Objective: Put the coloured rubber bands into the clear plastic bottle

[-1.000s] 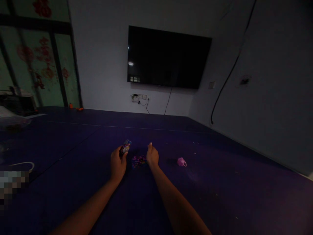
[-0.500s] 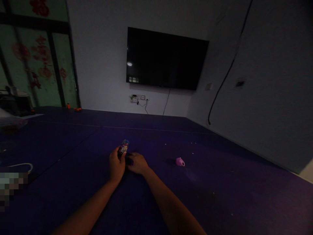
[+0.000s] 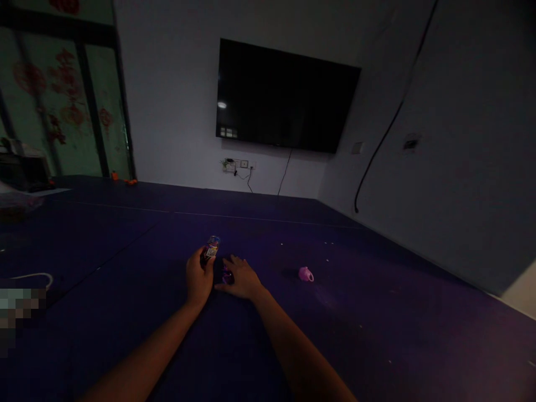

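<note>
My left hand is closed around a small flat piece with a colourful printed face, held upright with its top end sticking out above the fingers. Just right of it, my right hand rests low on the dark blue-purple mat, thumb and fingers apart. Between that thumb and the fingers lies a small shiny purple object; its kind is too dark to make out, and whether the fingers touch it I cannot tell. Farther right sits a small pink teapot-shaped toy with a ring handle.
Small white crumbs dot the mat on the right. A pale cord and a blurred patch are at the left edge, with a clear plastic bag behind. Small orange items lie near the door. A television hangs on the far wall.
My right hand's fingers have spread, so more of the purple object shows. My left hand keeps its hold, nearly unmoved. The view has shifted slightly.
</note>
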A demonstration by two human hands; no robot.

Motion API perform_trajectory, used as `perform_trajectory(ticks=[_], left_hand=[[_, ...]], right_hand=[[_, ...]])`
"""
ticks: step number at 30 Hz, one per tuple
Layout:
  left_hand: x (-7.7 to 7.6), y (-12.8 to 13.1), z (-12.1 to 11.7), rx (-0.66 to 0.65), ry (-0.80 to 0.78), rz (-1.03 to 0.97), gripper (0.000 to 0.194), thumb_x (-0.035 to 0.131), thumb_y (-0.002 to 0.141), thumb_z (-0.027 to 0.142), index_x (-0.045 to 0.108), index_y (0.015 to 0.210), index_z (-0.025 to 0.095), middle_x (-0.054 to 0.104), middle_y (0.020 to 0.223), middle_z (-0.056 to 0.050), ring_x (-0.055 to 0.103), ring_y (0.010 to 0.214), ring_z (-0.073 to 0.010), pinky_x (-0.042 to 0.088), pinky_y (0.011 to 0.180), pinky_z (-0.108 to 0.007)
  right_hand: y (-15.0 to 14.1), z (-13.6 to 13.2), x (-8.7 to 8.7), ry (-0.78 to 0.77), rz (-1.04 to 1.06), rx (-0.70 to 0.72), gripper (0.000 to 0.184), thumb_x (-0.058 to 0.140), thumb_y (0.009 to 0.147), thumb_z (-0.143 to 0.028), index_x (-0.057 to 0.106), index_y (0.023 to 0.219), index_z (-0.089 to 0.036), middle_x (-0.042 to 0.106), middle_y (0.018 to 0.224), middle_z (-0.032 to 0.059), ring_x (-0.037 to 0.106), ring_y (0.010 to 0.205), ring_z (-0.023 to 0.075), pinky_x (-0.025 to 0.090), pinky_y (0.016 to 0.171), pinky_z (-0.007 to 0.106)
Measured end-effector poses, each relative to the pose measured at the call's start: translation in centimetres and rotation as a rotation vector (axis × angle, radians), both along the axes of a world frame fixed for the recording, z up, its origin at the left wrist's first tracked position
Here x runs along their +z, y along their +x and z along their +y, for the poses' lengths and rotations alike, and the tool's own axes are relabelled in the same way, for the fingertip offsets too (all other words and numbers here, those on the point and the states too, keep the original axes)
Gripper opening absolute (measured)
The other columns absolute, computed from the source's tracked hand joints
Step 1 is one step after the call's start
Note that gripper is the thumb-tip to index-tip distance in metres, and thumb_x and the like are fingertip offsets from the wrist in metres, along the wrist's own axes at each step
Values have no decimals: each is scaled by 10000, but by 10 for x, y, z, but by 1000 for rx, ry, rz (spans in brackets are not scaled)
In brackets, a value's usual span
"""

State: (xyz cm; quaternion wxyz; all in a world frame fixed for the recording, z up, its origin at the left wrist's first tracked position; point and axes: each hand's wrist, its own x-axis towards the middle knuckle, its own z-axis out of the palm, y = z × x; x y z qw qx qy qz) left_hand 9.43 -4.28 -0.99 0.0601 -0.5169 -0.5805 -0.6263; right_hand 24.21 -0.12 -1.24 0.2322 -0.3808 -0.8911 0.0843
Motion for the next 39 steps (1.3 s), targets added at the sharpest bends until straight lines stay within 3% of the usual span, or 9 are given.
perform_trajectory(ticks=[3,6,9,13,23,27,29,33,39], left_hand=[[0,0,0,-10,-3,2,370,494,840,385,563,1095,125,634,1021,-151,585,954,-285,455,854,-447],[-2,-1,1,-26,4,0,364,494,841,391,561,1097,140,632,1036,-146,584,971,-286,456,854,-452],[-3,-1,2,-33,6,2,362,500,840,389,558,1104,148,631,1039,-143,585,976,-285,458,853,-452],[-4,-2,1,-33,8,8,358,510,834,382,561,1103,150,636,1021,-142,590,960,-284,464,839,-455],[-3,1,2,-50,-14,22,340,524,829,363,579,1090,151,644,1007,-135,599,946,-278,470,832,-442],[-2,3,0,-74,-17,61,307,532,824,345,593,1070,172,652,995,-119,604,924,-269,471,830,-440],[-1,5,-1,-85,-16,80,291,537,821,336,598,1061,182,654,983,-110,606,906,-267,474,822,-439],[0,7,-2,-101,-14,158,270,546,819,309,611,1053,193,659,977,-102,600,911,-269,474,824,-447],[2,6,-4,-118,-41,355,306,587,771,195,637,1070,238,669,1001,-85,589,937,-270,474,818,-449]], right_hand=[[-7,3,-3,23,-21,15,773,545,742,-644,444,1334,-157,447,1347,183,387,1257,299,311,1009,453],[-14,14,3,74,-38,51,573,545,781,-587,574,1165,-162,569,1130,137,500,1080,254,382,910,388],[-18,24,10,123,-71,74,401,575,799,-511,620,995,-164,589,984,94,532,953,215,400,836,340],[-21,33,13,109,-81,50,250,577,824,-396,627,915,-168,617,928,71,572,854,178,411,745,280],[-27,39,11,63,-65,-189,181,529,776,-222,684,703,-166,691,800,135,641,768,228,426,671,290],[-24,41,8,52,17,-229,144,544,701,-178,659,614,-166,678,703,112,628,696,209,411,621,270],[-21,44,8,-38,296,-254,131,561,640,-155,605,518,-169,621,568,56,584,600,167,384,566,241],[-15,53,9,-312,1049,-316,251,560,602,-210,428,390,-181,356,367,-58,395,415,78,285,438,191],[-16,58,12,-560,1403,-289,329,473,721,-404,274,524,-232,256,375,-107,231,314,54,211,323,188]])
